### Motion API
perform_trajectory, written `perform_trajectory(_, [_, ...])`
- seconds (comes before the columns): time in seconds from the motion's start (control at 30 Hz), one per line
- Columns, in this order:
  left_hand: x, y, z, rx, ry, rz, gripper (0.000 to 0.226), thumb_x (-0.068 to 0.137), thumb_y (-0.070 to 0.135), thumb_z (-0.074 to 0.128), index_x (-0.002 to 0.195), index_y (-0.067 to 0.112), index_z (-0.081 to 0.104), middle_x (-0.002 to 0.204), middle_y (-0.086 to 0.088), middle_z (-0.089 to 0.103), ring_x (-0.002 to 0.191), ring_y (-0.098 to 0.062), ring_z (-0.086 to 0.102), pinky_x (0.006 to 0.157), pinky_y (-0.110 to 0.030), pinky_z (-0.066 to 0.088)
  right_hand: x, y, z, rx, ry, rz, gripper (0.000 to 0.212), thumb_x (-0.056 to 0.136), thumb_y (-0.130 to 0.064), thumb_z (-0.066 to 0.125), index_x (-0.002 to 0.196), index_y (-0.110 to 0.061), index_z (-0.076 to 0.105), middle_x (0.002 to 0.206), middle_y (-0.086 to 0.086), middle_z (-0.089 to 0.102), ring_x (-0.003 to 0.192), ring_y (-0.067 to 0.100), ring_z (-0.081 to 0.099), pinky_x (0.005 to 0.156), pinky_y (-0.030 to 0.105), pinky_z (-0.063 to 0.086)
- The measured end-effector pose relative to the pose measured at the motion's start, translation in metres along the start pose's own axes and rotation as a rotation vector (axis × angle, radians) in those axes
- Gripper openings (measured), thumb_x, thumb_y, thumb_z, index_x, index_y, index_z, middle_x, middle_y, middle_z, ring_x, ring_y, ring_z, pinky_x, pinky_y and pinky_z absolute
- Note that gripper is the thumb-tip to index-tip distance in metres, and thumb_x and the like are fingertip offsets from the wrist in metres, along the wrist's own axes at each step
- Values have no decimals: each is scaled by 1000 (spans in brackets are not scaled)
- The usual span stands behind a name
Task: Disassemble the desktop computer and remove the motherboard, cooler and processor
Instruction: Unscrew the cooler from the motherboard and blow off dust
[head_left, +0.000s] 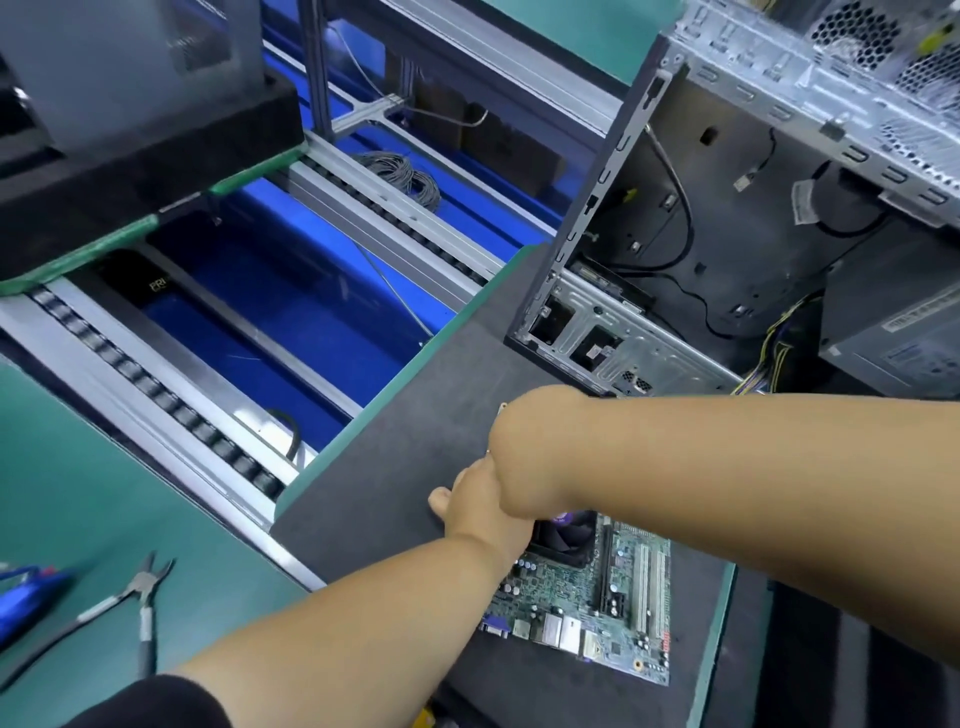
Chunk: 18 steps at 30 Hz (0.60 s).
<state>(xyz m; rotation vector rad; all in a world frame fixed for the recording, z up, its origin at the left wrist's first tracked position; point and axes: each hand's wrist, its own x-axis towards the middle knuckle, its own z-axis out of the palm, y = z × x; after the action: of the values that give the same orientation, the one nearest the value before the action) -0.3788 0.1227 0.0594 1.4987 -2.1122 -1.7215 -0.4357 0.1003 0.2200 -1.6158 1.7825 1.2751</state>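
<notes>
Motherboard (587, 608) is out of the case and lies flat on the dark mat (415, 441) on the desk (104, 493), just below and to the near side of both hands. Cooler (563, 535), black with a fan, sits on the board, directly under the wrists; it looks mounted, so the processor beneath it is hidden.

Left hand (483, 512) reaches over the board's far-left corner; a thumb tip shows at the mat side, other fingers hidden behind the right hand. Cannot tell what it holds. Right hand (524, 447) is bent down at the wrist over the cooler, fingers out of sight beneath; grip and opening cannot be told.

Open computer case (727, 234) stands beyond the fingers, up and right, board bay bare, loose cables hanging, power supply (893, 332) at its right.

Pliers (140, 603) lie well to the left of the hands, a blue tool (26, 597) beyond them.

Judgement: board removal done; cooler and processor still to come off, cooler apparently the step in hand
</notes>
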Motion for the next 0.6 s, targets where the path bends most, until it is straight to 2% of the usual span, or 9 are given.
perform_trajectory(0.07, [1,0,2,-9,-12,33,35,77,51,70,69,33,41,68,10,33,67,-16,16,83,-43,37,6,6,-4,23,-102,5,33,99,-19,41,66,-16,45,69,0,47,56,14,39,49,26,30])
perform_trajectory(0.13, [3,-1,5,33,-3,72,29,75,66,62,77,38,54,75,13,51,73,-17,14,87,-41,42,7,21,-9,-9,-175,4,41,101,-16,37,61,-15,43,64,0,44,54,12,36,49,23,29])
perform_trajectory(0.2, [5,-3,6,49,16,93,27,74,68,61,74,42,53,78,14,55,74,-16,15,90,-40,42,9,30,-4,134,-263,50,44,101,-15,38,58,-14,49,58,1,50,52,11,42,48,19,37])
perform_trajectory(0.23, [6,-4,7,53,23,94,27,74,68,62,73,43,52,80,15,56,74,-16,15,91,-39,41,10,35,-1,215,-298,65,43,101,-16,39,59,-13,53,55,-1,53,49,11,43,42,15,38])
perform_trajectory(0.3, [7,-5,8,46,14,84,26,73,69,62,73,45,51,84,14,56,77,-16,17,91,-38,41,12,42,6,421,-334,127,40,102,-18,42,66,-8,56,51,1,52,45,14,40,29,10,28])
perform_trajectory(0.37, [7,-5,9,36,3,71,27,72,70,61,73,45,51,85,13,55,79,-17,19,89,-37,41,12,45,8,504,-312,138,37,102,-19,44,68,-8,55,57,2,50,46,15,37,31,11,29])
perform_trajectory(0.47, [7,-4,7,9,10,57,29,66,67,60,71,40,52,76,12,50,76,-18,21,88,-40,44,7,29,11,104,-43,32,31,92,-13,50,61,-15,46,62,-2,45,51,14,39,45,22,33])
perform_trajectory(0.53, [7,-1,4,7,47,42,36,69,47,73,64,37,39,70,16,33,67,-8,23,91,-41,42,0,11,7,-168,94,-118,29,85,-9,55,61,-16,41,63,-3,42,52,16,38,47,24,30])
perform_trajectory(0.6, [5,1,3,48,73,16,54,73,33,78,65,38,24,72,17,20,63,-1,18,86,-35,30,-3,4,7,-303,115,-231,31,84,-7,57,61,-16,39,62,-3,42,53,16,38,47,25,30])
